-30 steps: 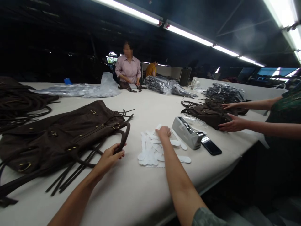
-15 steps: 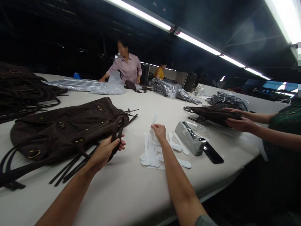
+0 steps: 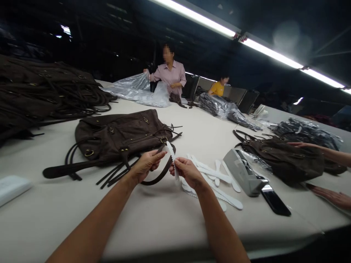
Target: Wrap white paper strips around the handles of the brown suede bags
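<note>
A dark brown handbag [image 3: 128, 128] with buckles, zips and fringe lies on the table in front of me. My left hand [image 3: 146, 166] is closed on the bag's handle [image 3: 161, 176], whose loop curves down towards me. Between the thumb and fingers of my right hand [image 3: 188, 171] is a white strip [image 3: 171, 149] with a notched edge. The strip's upper end stands beside the handle at my left fingertips; whether they touch is unclear. More white notched strips [image 3: 230, 199] lie in a loose heap beside my right hand.
A grey tape dispenser [image 3: 241, 175] and a black phone [image 3: 275, 200] sit right of the strips. Further right, a co-worker's hands [image 3: 333, 197] are at another brown bag [image 3: 287, 159]. Brown bags [image 3: 46, 91] pile up at left. Across the table, a person [image 3: 172, 75] handles plastic sheeting [image 3: 134, 87].
My right hand has lifted a white strip from the heap and brought it left to the handle. My view has turned left. The person opposite has raised the plastic sheeting.
</note>
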